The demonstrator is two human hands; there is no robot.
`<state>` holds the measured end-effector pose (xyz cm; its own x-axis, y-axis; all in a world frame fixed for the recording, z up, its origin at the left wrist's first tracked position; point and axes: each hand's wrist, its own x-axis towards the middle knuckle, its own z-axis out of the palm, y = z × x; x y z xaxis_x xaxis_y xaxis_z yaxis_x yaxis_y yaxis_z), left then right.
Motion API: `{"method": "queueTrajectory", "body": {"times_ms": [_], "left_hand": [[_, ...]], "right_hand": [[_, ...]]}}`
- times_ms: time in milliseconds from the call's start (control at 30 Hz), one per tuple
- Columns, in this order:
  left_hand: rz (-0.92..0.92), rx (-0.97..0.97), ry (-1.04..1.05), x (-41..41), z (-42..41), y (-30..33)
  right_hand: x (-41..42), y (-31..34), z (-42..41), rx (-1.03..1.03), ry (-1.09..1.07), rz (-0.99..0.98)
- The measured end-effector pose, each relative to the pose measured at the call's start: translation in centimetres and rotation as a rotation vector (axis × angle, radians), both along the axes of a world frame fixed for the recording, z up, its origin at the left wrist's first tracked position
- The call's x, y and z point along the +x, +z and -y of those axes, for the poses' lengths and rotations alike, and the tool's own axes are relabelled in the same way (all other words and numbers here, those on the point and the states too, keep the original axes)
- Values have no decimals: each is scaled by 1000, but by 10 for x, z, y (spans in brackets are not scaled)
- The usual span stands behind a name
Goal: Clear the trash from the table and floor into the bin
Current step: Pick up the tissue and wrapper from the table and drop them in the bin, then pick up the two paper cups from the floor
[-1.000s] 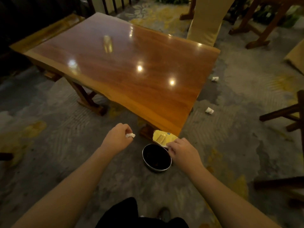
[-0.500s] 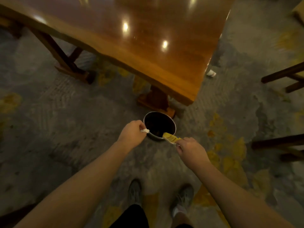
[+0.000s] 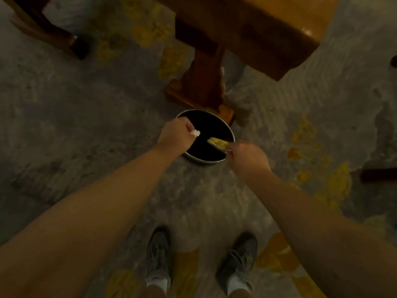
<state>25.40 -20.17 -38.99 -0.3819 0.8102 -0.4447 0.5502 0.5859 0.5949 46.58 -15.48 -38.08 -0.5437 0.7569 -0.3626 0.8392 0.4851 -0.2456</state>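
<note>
A round black bin (image 3: 200, 161) with a metal rim stands on the floor just in front of the table's foot. My left hand (image 3: 175, 134) is over the bin's left rim, pinching a small crumpled white tissue (image 3: 195, 132) that pokes out above the dark opening. My right hand (image 3: 247, 157) is at the bin's right rim, holding a flat yellow packet (image 3: 218, 143) by one end; the packet reaches out over the opening. The bin's inside is too dark to see.
The wooden table's corner (image 3: 279, 39) overhangs at the top, and its leg and foot (image 3: 199, 91) stand right behind the bin. Another table leg (image 3: 53, 35) is at the top left. A dark chair rail (image 3: 378, 175) juts in at the right. My shoes (image 3: 159, 259) are below.
My view has tipped down and closer to the bin. Both hands have moved in from the rim's edge, so the tissue and the yellow packet now hang over the opening.
</note>
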Motion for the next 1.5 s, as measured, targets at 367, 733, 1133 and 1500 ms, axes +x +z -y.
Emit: {"method": "queueTrajectory", "body": {"times_ms": [367,733,1133,1500], "left_hand": [[-24,-47,51,-12,-16,-68],[-60,-36,-74,-2,-13,-23],[-184,-68,-371,109,-35,161],[-260,-18,-530,238,-113,374]], "right_hand": [[-33,-69,-29,-19,33,-26],[-19,-39,-22,-44,69,-113],[102,121,-47,-184,-44,-56],[278,328,-103,-56,-215,-191]]}}
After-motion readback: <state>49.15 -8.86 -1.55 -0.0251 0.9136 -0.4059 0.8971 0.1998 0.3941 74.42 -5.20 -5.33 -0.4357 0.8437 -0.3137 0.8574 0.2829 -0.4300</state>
